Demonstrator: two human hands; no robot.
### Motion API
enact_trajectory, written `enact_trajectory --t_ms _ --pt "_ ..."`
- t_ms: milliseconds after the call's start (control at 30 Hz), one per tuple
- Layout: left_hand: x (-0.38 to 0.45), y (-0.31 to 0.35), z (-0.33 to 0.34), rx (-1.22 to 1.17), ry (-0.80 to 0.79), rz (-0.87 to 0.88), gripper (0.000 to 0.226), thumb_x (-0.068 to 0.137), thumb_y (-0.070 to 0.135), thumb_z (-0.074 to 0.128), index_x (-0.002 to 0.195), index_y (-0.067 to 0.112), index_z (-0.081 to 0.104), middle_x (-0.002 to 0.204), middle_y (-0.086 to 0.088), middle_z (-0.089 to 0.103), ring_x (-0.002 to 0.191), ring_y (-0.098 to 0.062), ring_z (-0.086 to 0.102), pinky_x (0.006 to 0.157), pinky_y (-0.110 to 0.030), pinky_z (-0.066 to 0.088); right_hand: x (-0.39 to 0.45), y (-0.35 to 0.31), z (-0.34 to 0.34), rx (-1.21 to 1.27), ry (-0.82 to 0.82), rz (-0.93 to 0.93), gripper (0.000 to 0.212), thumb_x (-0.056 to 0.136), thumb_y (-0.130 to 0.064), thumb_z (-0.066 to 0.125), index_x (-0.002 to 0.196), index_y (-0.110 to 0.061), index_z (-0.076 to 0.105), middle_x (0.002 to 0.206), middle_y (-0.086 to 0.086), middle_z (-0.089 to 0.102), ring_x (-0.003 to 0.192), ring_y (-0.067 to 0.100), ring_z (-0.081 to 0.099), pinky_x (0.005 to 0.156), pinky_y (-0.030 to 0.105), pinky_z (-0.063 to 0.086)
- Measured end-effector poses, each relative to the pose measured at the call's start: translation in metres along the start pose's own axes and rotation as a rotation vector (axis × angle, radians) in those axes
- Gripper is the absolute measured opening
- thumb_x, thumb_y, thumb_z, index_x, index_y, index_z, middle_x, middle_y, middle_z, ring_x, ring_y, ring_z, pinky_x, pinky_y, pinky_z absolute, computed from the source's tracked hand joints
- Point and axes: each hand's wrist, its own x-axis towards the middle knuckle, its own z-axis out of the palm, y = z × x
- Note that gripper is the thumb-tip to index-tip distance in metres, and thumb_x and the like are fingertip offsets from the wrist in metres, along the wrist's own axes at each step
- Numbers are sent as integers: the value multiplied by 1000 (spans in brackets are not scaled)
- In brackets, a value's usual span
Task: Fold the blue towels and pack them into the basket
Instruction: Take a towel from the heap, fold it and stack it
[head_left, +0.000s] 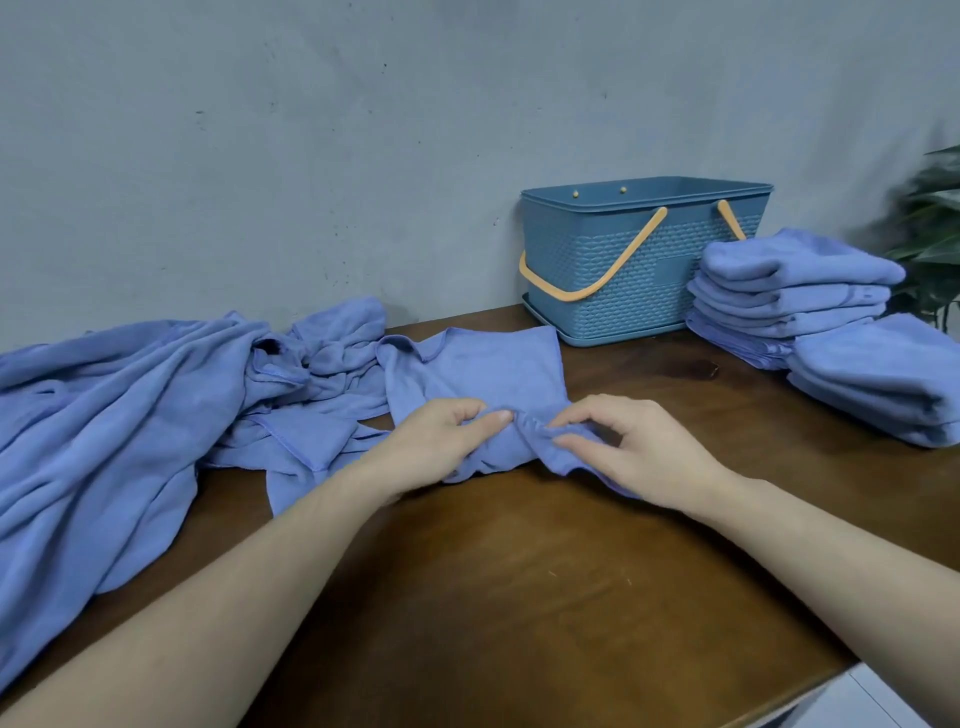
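A blue towel (483, 371) lies spread on the brown table in front of me, its near edge bunched up. My left hand (441, 441) pinches that bunched edge between thumb and fingers. My right hand (634, 447) pinches the same edge just to the right, fingers curled. The blue basket (639, 270) with orange handles stands at the back against the wall, its handles hanging down; I cannot see its inside. Two stacks of folded blue towels (789, 291) sit to the right of the basket.
A heap of unfolded blue towels (130, 415) covers the left side of the wooden table (519, 597). A green plant (935, 234) stands at the far right. The grey wall runs behind the table. The table's front right corner is near the bottom right.
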Motion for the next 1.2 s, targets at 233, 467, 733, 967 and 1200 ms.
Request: enact_trajectory --t_ms 233,467,733,967,1200 --pt "-9 -2 6 342 493 513 13 90 35 64 96 34 52 104 12 52 100 -15 54 87 -35 42 29 -36 -11 538 171 310 11 90 -7 72 82 -15 74 89 0 77 84 11 68 83 26 51" --pt "-22 18 38 489 506 465 47 75 74 58 87 29 59 91 16 46 88 -10 52 81 -33 36 43 -40 -14 764 128 522 23 91 -14 68 68 -17 69 70 3 69 66 12 64 71 31 48" --pt "-18 17 26 42 261 237 16 88 16 70 80 22 58 84 3 62 75 -5 56 71 -17 43 27 -30 -22 610 50 639 17 101 -22 57 87 -16 63 74 12 60 65 21 55 63 33 44" --pt "-33 21 -8 -189 188 -43 10 95 18 57 88 24 53 55 3 39 51 -13 34 50 -27 27 6 -34 -25 230 -27 408 33 92 -57 60 120 -43 51 101 2 63 94 16 61 90 30 45" --pt "-51 27 -31 -110 138 -97 18 97 39 61 98 21 61 72 3 58 74 -14 53 71 -30 39 -10 -38 -27 33 -193 178 14 90 -33 75 91 -24 65 84 -14 64 79 -1 54 74 21 42"
